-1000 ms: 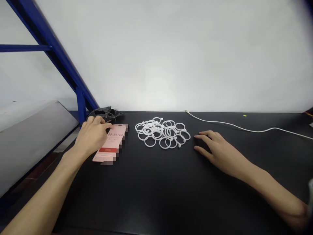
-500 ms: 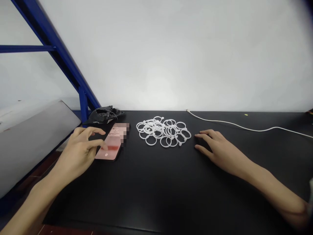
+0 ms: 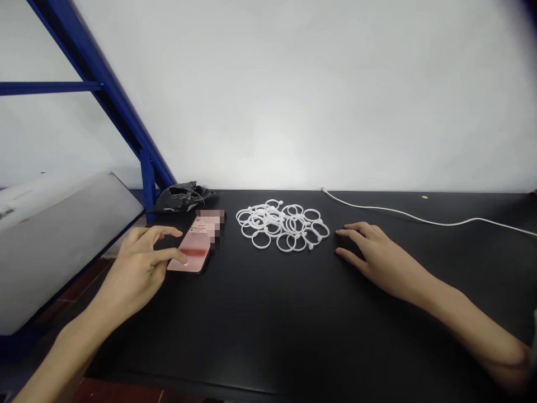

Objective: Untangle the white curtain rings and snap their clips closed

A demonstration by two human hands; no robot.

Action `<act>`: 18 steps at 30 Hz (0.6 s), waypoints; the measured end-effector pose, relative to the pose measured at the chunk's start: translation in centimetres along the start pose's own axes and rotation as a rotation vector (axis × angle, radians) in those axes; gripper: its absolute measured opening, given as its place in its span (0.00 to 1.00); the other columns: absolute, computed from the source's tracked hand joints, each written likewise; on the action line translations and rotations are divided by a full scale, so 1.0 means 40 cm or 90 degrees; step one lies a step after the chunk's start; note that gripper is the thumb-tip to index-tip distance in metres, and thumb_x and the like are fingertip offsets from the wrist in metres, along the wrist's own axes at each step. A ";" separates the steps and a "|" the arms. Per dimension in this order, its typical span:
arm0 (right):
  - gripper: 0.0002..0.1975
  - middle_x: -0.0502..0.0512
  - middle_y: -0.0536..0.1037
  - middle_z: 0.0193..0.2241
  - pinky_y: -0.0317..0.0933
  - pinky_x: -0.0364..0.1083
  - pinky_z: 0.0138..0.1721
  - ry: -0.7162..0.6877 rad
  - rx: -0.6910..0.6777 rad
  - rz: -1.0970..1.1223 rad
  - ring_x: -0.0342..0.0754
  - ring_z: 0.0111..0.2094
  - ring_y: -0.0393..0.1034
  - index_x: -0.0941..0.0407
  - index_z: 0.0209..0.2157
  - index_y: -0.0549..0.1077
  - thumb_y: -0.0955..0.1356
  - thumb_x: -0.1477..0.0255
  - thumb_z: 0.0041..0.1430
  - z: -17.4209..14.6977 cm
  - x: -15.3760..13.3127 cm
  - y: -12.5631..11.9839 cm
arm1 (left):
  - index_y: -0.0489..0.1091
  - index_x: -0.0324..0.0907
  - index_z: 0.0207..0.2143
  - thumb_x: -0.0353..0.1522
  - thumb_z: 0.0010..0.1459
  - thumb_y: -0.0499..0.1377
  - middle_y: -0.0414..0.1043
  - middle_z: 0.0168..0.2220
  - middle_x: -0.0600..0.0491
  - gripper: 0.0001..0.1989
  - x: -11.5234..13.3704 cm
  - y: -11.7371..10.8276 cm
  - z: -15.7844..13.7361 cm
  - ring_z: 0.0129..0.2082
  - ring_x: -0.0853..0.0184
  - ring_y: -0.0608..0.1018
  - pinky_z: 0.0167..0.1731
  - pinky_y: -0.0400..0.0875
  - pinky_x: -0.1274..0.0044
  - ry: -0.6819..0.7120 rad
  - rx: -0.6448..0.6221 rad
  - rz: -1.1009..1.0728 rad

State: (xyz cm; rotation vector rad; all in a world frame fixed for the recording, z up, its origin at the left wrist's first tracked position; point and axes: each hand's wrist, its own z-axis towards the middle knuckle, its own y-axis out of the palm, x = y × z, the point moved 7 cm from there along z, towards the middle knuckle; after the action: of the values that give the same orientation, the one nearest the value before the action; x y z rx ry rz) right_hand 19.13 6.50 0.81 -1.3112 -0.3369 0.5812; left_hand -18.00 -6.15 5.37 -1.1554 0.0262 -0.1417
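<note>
My left hand is over the lower left part of a phone, fingers apart, with the thumb tip at a small round mark near the bottom of its lit pink screen. Whether the thumb presses the glass I cannot tell. The phone lies flat on the black table, part of its picture blurred into blocks. A pile of white plastic rings, each with a small knob, lies mid-table. Just right of the pile, my right hand rests on the table with fingers spread, holding nothing.
A crumpled black plastic bag lies at the back left beside a blue metal frame. A white cable runs along the back right. Behind the table stands a white wall. A grey-white block-shaped object is at the left.
My left thumb has come down toward the round mark at the bottom of the phone screen. The whole view has shifted slightly; my right hand and the rings keep their places.
</note>
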 end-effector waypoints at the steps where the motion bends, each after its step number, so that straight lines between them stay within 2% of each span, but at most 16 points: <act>1: 0.24 0.63 0.69 0.53 0.65 0.58 0.52 0.001 -0.002 0.000 0.60 0.52 0.65 0.55 0.53 0.71 0.59 0.56 0.65 0.000 0.001 0.000 | 0.77 0.52 0.25 0.24 0.58 0.49 0.70 0.47 0.53 0.21 0.001 0.005 0.000 0.46 0.55 0.66 0.46 0.66 0.62 0.002 -0.001 -0.003; 6: 0.24 0.63 0.70 0.52 0.66 0.58 0.51 -0.003 0.000 -0.001 0.60 0.51 0.66 0.56 0.53 0.71 0.60 0.56 0.65 0.001 -0.001 -0.003 | 0.77 0.51 0.23 0.25 0.59 0.48 0.71 0.46 0.53 0.21 0.009 0.013 0.004 0.44 0.56 0.66 0.45 0.66 0.62 0.004 -0.001 -0.004; 14: 0.24 0.64 0.70 0.52 0.66 0.58 0.51 -0.008 0.011 0.000 0.60 0.51 0.66 0.56 0.53 0.71 0.59 0.56 0.65 0.000 -0.003 -0.004 | 0.75 0.50 0.23 0.26 0.60 0.48 0.71 0.46 0.52 0.20 0.005 -0.020 0.013 0.44 0.55 0.65 0.44 0.66 0.62 -0.008 0.014 0.003; 18: 0.25 0.64 0.69 0.52 0.65 0.58 0.52 -0.002 -0.010 0.001 0.60 0.52 0.65 0.57 0.54 0.70 0.59 0.56 0.65 0.001 -0.002 0.000 | 0.76 0.49 0.26 0.26 0.60 0.48 0.71 0.47 0.52 0.19 0.024 -0.016 0.028 0.45 0.56 0.65 0.45 0.66 0.63 -0.006 0.002 0.005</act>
State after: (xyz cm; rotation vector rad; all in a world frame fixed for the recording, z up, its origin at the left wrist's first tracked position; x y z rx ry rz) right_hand 19.05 6.51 0.83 -1.3253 -0.3446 0.5830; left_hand -16.98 -5.52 6.45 -1.1522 0.0214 -0.1294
